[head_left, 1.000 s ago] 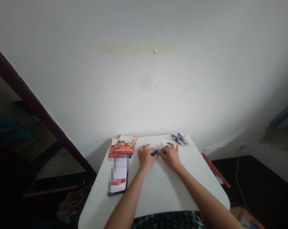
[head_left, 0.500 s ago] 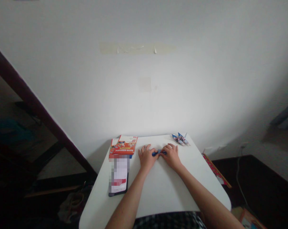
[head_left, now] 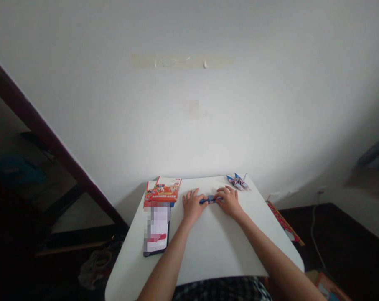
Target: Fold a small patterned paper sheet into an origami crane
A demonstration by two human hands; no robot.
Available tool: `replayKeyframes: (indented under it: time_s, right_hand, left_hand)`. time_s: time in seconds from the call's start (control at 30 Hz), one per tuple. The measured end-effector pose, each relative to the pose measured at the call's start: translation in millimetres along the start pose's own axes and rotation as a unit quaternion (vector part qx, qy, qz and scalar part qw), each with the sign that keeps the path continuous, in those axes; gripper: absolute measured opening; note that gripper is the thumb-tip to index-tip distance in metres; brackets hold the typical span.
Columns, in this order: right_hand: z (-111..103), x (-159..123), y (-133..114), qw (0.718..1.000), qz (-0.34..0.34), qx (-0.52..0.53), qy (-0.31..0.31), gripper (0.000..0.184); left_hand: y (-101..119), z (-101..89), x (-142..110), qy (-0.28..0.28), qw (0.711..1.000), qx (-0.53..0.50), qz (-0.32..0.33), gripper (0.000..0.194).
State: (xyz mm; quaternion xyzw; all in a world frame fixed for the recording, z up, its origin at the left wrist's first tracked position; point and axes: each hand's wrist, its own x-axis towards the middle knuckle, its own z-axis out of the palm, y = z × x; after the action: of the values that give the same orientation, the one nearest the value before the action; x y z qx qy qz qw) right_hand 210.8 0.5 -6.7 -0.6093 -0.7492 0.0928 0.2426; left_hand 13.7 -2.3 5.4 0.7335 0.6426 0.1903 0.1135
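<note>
Pinching blue folded strip (head_left: 211, 199) w/ L hand (head_left: 194, 206) & R hand (head_left: 230, 202), clamped nr opp. ends; now further apart, prob. flattening it.

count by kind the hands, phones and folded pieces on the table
Hands: 2 (left hand, right hand)
Phone: 1
Folded paper figures: 2
Blue folded strip, held in both hands: 1
Total: 6
</note>
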Motion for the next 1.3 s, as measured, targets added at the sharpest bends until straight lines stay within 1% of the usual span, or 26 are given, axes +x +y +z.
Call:
replayKeyframes:
  time_s: [0.2, 0.33, 0.4, 0.57, 0.7, 0.8, 0.9, 1.1, 1.2, 1.3]
  right_hand:
    - [1.7, -1.4, -0.1, 1.000, 0.006, 0.003, -0.006, 0.022]
    - [0.6, -3.9, -4.1, 1.000, 0.005, 0.010, 0.000, 0.021]
    - [-0.5, -4.5, -6.1, 1.000, 0.006, 0.011, 0.004, 0.020]
    - [0.2, -4.7, -10.4, 1.000, 0.006, 0.007, 0.015, 0.017]
    - [2.2, -4.2, -15.0, 1.000, 0.023, 0.001, 0.021, 0.016]
    - [2.3, -3.3, -16.7, 0.999, 0.030, 0.006, 0.020, 0.014]
    - [2.2, -2.3, -14.9, 0.999, 0.030, 0.014, 0.015, 0.013]
    - [2.6, 0.8, -7.8, 0.999, 0.028, 0.027, -0.015, 0.018]
    - [2.1, 2.1, -6.3, 0.999, 0.029, 0.026, -0.030, 0.022]
    - [2.0, 0.8, -5.9, 0.999, 0.029, 0.022, -0.032, 0.026]
  left_hand:
    - [-8.2, -2.5, 1.0, -0.040, 0.999, 0.003, 0.013, 0.026]
    - [-11.4, 1.4, -2.1, -0.018, 1.000, 0.001, 0.023, 0.029]
    - [-10.2, 3.2, -3.7, -0.005, 1.000, -0.002, 0.018, 0.028]
    - [0.1, 5.9, -6.4, 0.031, 0.999, -0.009, 0.005, 0.027]
    - [9.4, 10.0, -7.2, 0.059, 0.998, 0.009, -0.012, 0.021]
    - [12.4, 11.3, -6.6, 0.055, 0.998, 0.016, -0.018, 0.021]
    - [10.2, 8.0, -5.2, 0.046, 0.999, 0.016, -0.017, 0.021]
    - [-5.4, -2.5, -0.6, -0.006, 1.000, -0.005, -0.003, 0.023]
    - [-11.7, -3.0, 0.8, -0.024, 1.000, -0.008, 0.002, 0.028]
    - [-14.8, -0.5, 0.0, -0.026, 1.000, -0.003, 0.011, 0.030]
